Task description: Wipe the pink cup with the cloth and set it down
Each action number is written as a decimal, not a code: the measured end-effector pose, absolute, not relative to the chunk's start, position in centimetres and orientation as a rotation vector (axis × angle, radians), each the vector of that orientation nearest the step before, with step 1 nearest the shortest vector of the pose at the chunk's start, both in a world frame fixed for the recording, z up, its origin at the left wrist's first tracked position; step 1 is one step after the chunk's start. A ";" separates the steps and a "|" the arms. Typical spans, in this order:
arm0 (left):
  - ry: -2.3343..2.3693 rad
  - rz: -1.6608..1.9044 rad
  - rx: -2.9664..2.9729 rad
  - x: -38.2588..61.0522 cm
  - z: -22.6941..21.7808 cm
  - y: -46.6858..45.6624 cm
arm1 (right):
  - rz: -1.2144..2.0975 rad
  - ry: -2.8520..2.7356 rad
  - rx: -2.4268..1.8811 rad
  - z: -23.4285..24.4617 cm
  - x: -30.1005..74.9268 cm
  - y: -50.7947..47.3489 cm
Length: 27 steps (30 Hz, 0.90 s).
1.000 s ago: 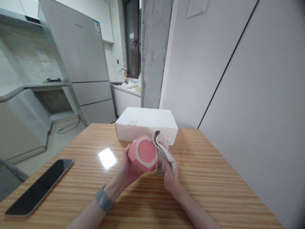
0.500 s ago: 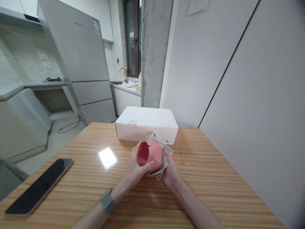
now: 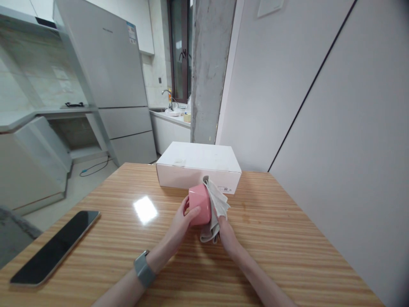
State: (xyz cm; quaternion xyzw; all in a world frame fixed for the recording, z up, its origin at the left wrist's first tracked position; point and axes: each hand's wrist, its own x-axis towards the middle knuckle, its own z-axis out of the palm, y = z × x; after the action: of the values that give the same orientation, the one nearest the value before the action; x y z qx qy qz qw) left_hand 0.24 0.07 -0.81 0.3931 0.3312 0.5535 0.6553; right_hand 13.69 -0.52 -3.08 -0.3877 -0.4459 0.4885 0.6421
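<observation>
Pink faceted cup (image 3: pixel 200 204), held above the wooden bench (image 3: pixel 287 247) just in front of a white box (image 3: pixel 198 164), near the bench's far edge. Left hand (image 3: pixel 182 217) grips the cup from its left side, the thumb lying across a near facet and the fingers (image 3: pixel 186 204) curled round the cup's far left edge. Right hand (image 3: pixel 224 225) holds a grey-beige cloth (image 3: pixel 215 209) against the cup's right side; the cloth rises in a fold above the cup's rim and hangs in a loose bunch below it, reaching down close to the bench surface. The right hand's fingers are mostly hidden under the cloth, so their exact closure cannot be told, though they plainly press the cloth to the cup. A grey wristband (image 3: pixel 144 269) sits on the left forearm. A dark tablet (image 3: pixel 56 245) lies flat near the left edge of the bench, well apart from the hands, and a bright reflection of light (image 3: pixel 145 209) shows on the wood between tablet and cup. Behind the bench stand a grey refrigerator (image 3: pixel 108 72), a concrete pillar (image 3: pixel 209 68), and a counter with a tap (image 3: pixel 168 97) beneath a dark window.
</observation>
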 end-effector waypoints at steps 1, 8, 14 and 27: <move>0.776 1.261 0.943 0.2 -0.8 0.0 | 1.151 -0.976 -0.874 -2.7 13.7 -0.4; 0.995 1.335 1.324 0.2 -1.4 -0.1 | 1.645 -0.520 -0.650 0.9 13.7 -0.8; 1.053 1.453 1.730 -0.2 -0.7 -0.1 | 1.755 -0.385 -0.598 1.5 14.2 -0.6; 1.214 1.539 1.609 -1.3 -1.0 1.0 | 1.803 -0.440 -0.671 1.6 16.9 -3.0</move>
State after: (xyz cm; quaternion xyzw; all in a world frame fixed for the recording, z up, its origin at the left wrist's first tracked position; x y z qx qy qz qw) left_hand -1.33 1.01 -1.04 0.6054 0.4571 0.5793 0.2982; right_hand 16.86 -2.96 1.61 -0.2837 -0.1861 0.7620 0.5516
